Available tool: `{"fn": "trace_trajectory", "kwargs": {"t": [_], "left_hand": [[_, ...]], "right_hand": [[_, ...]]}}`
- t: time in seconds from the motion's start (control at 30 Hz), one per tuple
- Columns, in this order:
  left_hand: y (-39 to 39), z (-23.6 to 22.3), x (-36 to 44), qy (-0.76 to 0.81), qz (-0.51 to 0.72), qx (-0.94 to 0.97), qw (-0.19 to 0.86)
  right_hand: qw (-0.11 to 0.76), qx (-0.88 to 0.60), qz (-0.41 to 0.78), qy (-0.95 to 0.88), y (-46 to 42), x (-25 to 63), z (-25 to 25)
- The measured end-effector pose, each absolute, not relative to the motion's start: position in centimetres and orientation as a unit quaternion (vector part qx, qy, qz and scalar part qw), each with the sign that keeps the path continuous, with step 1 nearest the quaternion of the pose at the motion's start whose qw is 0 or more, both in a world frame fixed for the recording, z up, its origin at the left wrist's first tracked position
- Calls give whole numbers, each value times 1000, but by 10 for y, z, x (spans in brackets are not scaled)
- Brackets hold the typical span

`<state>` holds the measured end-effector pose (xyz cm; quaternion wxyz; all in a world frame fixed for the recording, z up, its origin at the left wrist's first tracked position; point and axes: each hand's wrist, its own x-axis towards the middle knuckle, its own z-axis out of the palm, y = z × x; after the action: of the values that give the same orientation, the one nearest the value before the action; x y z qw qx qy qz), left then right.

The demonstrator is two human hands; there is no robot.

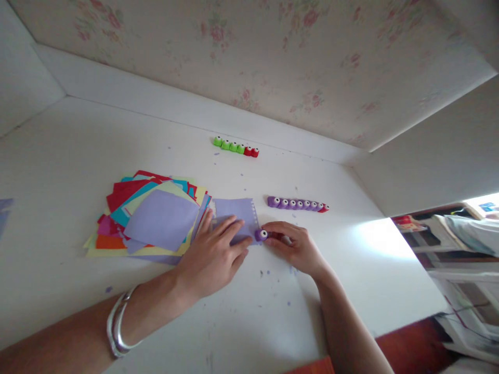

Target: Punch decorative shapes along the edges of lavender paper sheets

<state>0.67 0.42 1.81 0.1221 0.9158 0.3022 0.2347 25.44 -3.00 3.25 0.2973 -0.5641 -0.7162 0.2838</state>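
Note:
A lilac paper sheet lies flat on the white table, its right edge lined with small punched holes. My left hand rests on it with fingers stretched flat, pressing it down. My right hand is closed round a small purple paper punch set at the sheet's lower right corner. Silver bangles circle my left wrist.
A fanned stack of coloured paper squares lies left of the sheet. A row of purple punches ending in red sits just behind my right hand. A row of green and red punches stands near the wall. Shelves are at right.

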Motion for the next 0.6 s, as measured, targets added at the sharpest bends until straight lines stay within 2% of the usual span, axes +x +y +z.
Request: {"fn": "trace_trajectory", "kwargs": {"t": [0.6], "left_hand": [[4, 18, 6, 306, 234, 915, 120]], "right_hand": [[306, -567, 288, -709, -33, 261, 34]]}}
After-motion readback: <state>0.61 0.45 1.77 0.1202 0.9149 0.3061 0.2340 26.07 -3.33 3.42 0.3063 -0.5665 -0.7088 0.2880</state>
